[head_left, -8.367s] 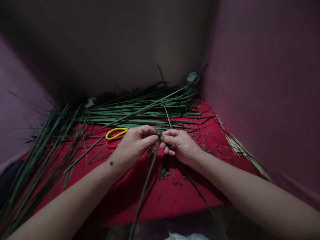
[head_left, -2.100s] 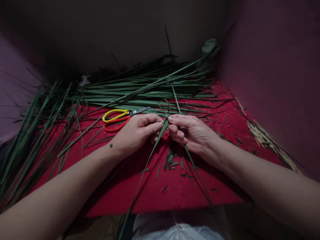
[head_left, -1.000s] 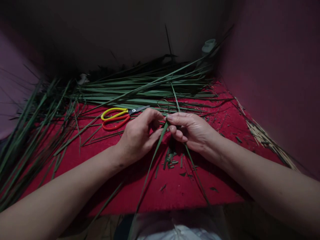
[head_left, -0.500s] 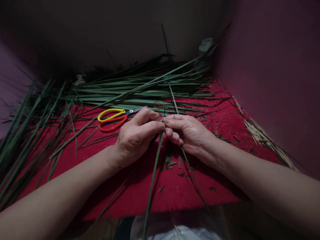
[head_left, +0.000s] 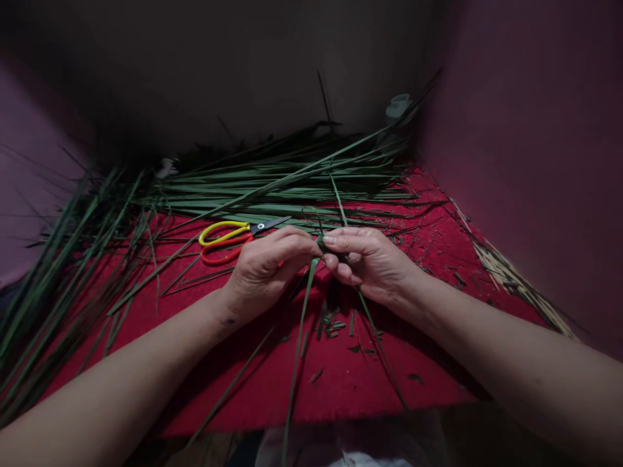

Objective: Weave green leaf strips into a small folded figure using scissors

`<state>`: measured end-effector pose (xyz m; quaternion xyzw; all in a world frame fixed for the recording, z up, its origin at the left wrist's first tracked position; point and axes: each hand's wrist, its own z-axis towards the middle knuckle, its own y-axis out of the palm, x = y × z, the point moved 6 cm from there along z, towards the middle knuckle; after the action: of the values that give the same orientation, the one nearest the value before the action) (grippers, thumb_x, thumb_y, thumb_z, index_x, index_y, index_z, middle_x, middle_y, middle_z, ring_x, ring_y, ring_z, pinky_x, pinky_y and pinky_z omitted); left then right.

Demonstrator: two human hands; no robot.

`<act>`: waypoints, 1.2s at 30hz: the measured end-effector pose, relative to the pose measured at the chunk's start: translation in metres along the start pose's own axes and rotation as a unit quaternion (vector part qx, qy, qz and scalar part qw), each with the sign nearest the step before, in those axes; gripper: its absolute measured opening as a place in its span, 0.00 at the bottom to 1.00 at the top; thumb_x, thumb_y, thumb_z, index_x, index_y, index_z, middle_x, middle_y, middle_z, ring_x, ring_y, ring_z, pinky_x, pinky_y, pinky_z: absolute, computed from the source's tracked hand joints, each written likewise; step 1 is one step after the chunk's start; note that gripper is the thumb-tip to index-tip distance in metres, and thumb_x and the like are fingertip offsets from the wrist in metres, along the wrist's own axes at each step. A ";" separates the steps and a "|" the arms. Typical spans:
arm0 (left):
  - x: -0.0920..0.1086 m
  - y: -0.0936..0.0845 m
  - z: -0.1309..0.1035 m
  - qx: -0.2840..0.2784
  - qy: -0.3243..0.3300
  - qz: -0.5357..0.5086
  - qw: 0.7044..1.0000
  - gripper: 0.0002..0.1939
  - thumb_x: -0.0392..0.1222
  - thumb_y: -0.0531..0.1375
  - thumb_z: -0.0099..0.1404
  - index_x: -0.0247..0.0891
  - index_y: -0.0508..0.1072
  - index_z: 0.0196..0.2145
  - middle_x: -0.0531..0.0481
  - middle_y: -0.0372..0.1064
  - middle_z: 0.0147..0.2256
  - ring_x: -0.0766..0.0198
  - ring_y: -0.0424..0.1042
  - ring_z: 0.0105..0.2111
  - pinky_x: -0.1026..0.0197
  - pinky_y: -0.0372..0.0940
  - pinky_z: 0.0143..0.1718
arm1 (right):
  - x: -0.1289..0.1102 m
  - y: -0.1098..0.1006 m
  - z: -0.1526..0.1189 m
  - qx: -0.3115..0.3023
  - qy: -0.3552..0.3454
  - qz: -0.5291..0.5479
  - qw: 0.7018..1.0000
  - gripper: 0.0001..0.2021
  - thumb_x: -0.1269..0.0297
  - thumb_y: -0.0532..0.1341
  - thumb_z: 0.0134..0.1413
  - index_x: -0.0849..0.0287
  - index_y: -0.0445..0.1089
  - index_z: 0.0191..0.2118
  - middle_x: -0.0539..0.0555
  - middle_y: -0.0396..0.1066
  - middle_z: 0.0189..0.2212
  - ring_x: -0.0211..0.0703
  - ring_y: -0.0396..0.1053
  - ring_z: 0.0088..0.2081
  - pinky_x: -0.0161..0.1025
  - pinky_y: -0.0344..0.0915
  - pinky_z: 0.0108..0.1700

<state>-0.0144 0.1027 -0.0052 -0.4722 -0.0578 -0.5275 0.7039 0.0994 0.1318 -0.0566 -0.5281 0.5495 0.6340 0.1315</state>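
Above the red cloth (head_left: pixel 360 389), my left hand (head_left: pixel 272 263) and my right hand (head_left: pixel 365 256) meet with fingertips nearly touching. Both pinch a small green leaf piece (head_left: pixel 320 241) between them. One long green strip (head_left: pixel 302 324) hangs from it toward the front edge. Another strip (head_left: pixel 337 194) passes behind my right hand and comes out below it. Just behind my left hand lie scissors (head_left: pixel 226 240) with one yellow and one red handle, their blades pointing right.
Long green leaves (head_left: pixel 253 185) are heaped across the back, and more leaves (head_left: pixel 53 285) spread down the left side. Pale thin sticks (head_left: pixel 516 279) lie along the right edge. A whitish container (head_left: pixel 398 107) stands at the back right. Leaf scraps (head_left: pixel 333 325) lie near the middle.
The view has shifted slightly, so the scissors and leaves appear a little lower and to the right. My left fingers have straightened somewhat, and more of the green piece shows between my fingertips.
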 end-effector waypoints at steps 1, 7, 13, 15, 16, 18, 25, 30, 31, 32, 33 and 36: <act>-0.001 0.000 -0.001 -0.001 -0.007 -0.005 1.000 0.07 0.33 0.54 0.62 0.40 0.72 0.33 0.49 0.70 0.30 0.65 0.69 0.31 0.61 0.63 0.33 | -0.001 0.000 0.000 0.004 0.000 -0.003 1.000 0.05 0.69 0.63 0.41 0.64 0.68 0.27 0.48 0.67 0.16 0.27 0.56 0.14 0.26 0.43 0.13; -0.005 0.002 -0.004 -0.013 -0.062 0.009 0.998 0.05 0.33 0.56 0.61 0.38 0.70 0.33 0.53 0.70 0.26 0.68 0.67 0.26 0.65 0.61 0.28 | -0.003 -0.001 -0.003 0.022 -0.029 -0.047 0.998 0.07 0.67 0.65 0.40 0.63 0.69 0.28 0.48 0.68 0.16 0.29 0.61 0.16 0.25 0.50 0.15; -0.010 0.006 -0.003 -0.014 -0.146 -0.071 0.987 0.03 0.33 0.57 0.58 0.35 0.69 0.33 0.52 0.70 0.29 0.68 0.68 0.29 0.65 0.63 0.32 | -0.003 -0.003 -0.001 0.035 -0.048 -0.089 0.994 0.11 0.62 0.67 0.39 0.64 0.68 0.27 0.47 0.67 0.16 0.26 0.57 0.14 0.25 0.49 0.15; -0.015 0.009 -0.004 0.009 -0.212 -0.144 0.966 0.05 0.34 0.59 0.56 0.35 0.68 0.33 0.52 0.70 0.29 0.68 0.69 0.29 0.65 0.64 0.31 | -0.004 -0.004 0.000 0.037 -0.052 -0.092 0.994 0.12 0.62 0.67 0.38 0.63 0.68 0.28 0.47 0.67 0.16 0.26 0.57 0.14 0.25 0.49 0.14; -0.017 0.011 -0.004 0.013 -0.244 -0.182 0.952 0.06 0.34 0.60 0.56 0.35 0.67 0.33 0.52 0.69 0.29 0.68 0.69 0.28 0.65 0.64 0.30 | -0.004 -0.005 0.000 0.039 -0.053 -0.093 0.994 0.12 0.62 0.67 0.39 0.63 0.68 0.28 0.47 0.67 0.16 0.26 0.58 0.14 0.25 0.49 0.14; -0.020 0.016 -0.005 0.004 -0.289 -0.240 0.927 0.07 0.36 0.60 0.56 0.36 0.66 0.34 0.53 0.69 0.27 0.67 0.69 0.26 0.65 0.64 0.29 | -0.004 -0.005 0.000 0.038 -0.057 -0.090 0.994 0.12 0.62 0.67 0.39 0.63 0.67 0.28 0.47 0.67 0.16 0.27 0.58 0.14 0.25 0.50 0.15; -0.014 0.020 -0.003 -0.108 -0.261 -0.177 0.943 0.07 0.37 0.55 0.61 0.34 0.72 0.30 0.50 0.71 0.29 0.66 0.69 0.30 0.64 0.63 0.34 | -0.002 -0.001 -0.002 0.027 -0.077 -0.095 0.992 0.08 0.64 0.65 0.43 0.63 0.68 0.27 0.46 0.66 0.15 0.26 0.58 0.14 0.24 0.51 0.15; -0.007 0.016 -0.003 -0.107 -0.160 -0.022 0.981 0.08 0.34 0.53 0.61 0.33 0.72 0.32 0.49 0.71 0.30 0.66 0.68 0.30 0.64 0.62 0.34 | 0.002 -0.002 -0.002 0.040 -0.071 -0.081 0.993 0.07 0.66 0.65 0.43 0.63 0.68 0.26 0.45 0.66 0.14 0.25 0.56 0.13 0.24 0.48 0.15; -0.006 0.016 -0.003 -0.108 -0.148 0.000 0.983 0.08 0.33 0.53 0.61 0.33 0.72 0.31 0.49 0.70 0.29 0.67 0.67 0.29 0.65 0.61 0.33 | 0.003 -0.002 -0.002 0.042 -0.067 -0.076 0.994 0.07 0.66 0.65 0.43 0.63 0.68 0.26 0.45 0.65 0.13 0.25 0.56 0.13 0.24 0.48 0.14; -0.005 0.016 -0.004 -0.108 -0.137 0.014 0.985 0.08 0.33 0.53 0.61 0.32 0.72 0.31 0.50 0.70 0.28 0.67 0.67 0.28 0.65 0.61 0.32 | 0.003 -0.002 -0.002 0.044 -0.060 -0.071 0.995 0.07 0.66 0.65 0.42 0.63 0.67 0.26 0.45 0.65 0.13 0.25 0.56 0.13 0.24 0.47 0.14; -0.004 0.016 -0.004 -0.108 -0.126 0.022 0.986 0.08 0.32 0.53 0.61 0.32 0.72 0.31 0.50 0.69 0.27 0.68 0.67 0.28 0.66 0.61 0.31 | 0.004 -0.002 -0.002 0.045 -0.054 -0.066 0.995 0.07 0.66 0.65 0.42 0.63 0.67 0.26 0.46 0.65 0.13 0.25 0.56 0.12 0.24 0.46 0.14; 0.000 0.016 -0.003 -0.108 -0.103 0.026 0.988 0.08 0.30 0.53 0.60 0.32 0.72 0.30 0.50 0.70 0.27 0.69 0.67 0.27 0.67 0.60 0.31 | 0.004 -0.001 -0.003 0.051 -0.040 -0.056 0.996 0.07 0.67 0.65 0.41 0.64 0.66 0.25 0.46 0.65 0.12 0.25 0.55 0.12 0.24 0.45 0.13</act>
<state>-0.0029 0.1002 -0.0168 -0.5986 -0.0601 -0.4605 0.6527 0.1001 0.1284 -0.0605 -0.5245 0.5453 0.6173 0.2155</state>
